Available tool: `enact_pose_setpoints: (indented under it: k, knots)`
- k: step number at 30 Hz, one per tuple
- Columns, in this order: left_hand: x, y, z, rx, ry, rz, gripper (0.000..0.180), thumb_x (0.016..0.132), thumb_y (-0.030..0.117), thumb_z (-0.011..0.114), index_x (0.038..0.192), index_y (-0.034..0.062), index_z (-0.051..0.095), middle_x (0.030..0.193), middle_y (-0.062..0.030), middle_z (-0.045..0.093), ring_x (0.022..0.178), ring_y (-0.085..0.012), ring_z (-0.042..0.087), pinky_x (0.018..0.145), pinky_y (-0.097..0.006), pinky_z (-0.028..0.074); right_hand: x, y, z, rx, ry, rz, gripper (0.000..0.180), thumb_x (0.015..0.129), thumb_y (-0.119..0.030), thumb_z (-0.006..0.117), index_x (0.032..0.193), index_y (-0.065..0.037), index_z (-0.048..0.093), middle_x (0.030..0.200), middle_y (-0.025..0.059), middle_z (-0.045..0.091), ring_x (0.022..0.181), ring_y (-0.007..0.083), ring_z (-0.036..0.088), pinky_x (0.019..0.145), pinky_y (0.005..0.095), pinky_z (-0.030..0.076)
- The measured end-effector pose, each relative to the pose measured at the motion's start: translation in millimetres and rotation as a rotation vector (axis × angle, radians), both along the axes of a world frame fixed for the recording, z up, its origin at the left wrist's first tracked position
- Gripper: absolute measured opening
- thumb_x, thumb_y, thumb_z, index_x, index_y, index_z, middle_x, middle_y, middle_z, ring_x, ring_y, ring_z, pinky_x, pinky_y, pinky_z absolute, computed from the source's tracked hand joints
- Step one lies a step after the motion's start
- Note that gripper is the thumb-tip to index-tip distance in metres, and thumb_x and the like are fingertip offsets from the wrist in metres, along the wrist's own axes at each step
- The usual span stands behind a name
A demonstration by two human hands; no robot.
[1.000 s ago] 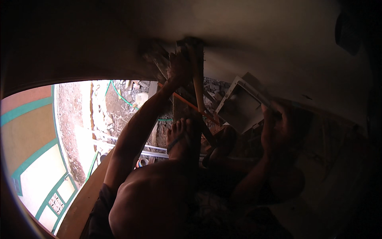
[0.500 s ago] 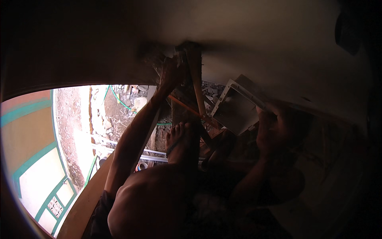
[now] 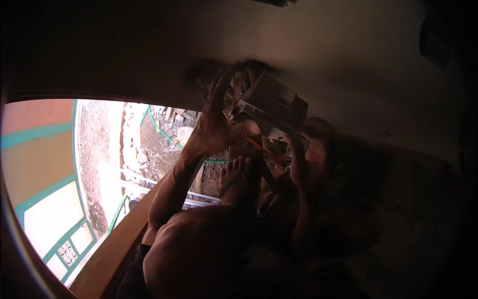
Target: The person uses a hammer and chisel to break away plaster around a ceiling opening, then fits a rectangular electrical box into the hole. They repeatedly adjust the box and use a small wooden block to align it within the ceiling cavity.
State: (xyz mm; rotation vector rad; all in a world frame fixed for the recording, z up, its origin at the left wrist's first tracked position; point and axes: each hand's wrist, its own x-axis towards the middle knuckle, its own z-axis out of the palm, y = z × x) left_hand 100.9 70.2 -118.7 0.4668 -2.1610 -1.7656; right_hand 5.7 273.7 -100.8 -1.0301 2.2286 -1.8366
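Note:
A grey, box-shaped housing with a pale flanged rim (image 3: 271,102) is held up in front of me, tilted, close under the broad pale surface. My right hand (image 3: 306,149) grips its lower right corner, fingers bent around the edge. My left hand (image 3: 216,124) is spread open at the housing's left side, fingers stretched upward and thumb pointing right, near the rim; whether the thumb touches it I cannot tell. Behind the fingers, dark rough pieces are too dim to name. Below the housing, an orange bar (image 3: 259,145) slants down to the right.
My bare foot (image 3: 234,177) and raised knee (image 3: 194,244) are below the hands. A curved wooden board (image 3: 117,239) runs along the lower left. Outside lie rubble (image 3: 167,124), a green hose (image 3: 159,130) and pale rails (image 3: 199,197). A broad pale surface (image 3: 348,65) hangs above.
The housing has moved left and up in my right hand and is turned differently. My left hand has let go of the dark upright piece and spread open beside the housing.

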Motion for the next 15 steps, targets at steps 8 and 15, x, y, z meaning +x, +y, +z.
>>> enact_pose_setpoints:
  k: [8, 15]
  knots:
    - [48.9, -33.1, -30.2, 0.653, -0.184, 0.073, 0.080, 0.096, 0.065, 0.045, 0.158, 0.0169, 0.026, 0.155, -0.0112, 0.038, 0.138, -0.0314, 0.041, 0.104, -0.060, 0.040, 15.4, -35.4, -16.1, -0.067, 0.350, 0.190, 0.031, 0.079, 0.015, 0.070, 0.102, -0.001, 0.057, 0.109, 0.0160, 0.063, 0.092, 0.0231, 0.062, 0.073, 0.0315, 0.054]
    - [60.0, -45.5, -50.4, 0.660, -0.245, 0.105, 0.086, 0.085, 0.054, 0.063, 0.153, 0.0091, 0.037, 0.141, -0.0154, 0.053, 0.129, -0.0280, 0.051, 0.104, -0.042, 0.043, 15.4, -52.0, -38.9, -0.130, 0.254, 0.342, 0.032, 0.077, 0.009, 0.076, 0.103, -0.003, 0.061, 0.105, 0.0139, 0.067, 0.090, 0.0236, 0.065, 0.077, 0.0335, 0.053]
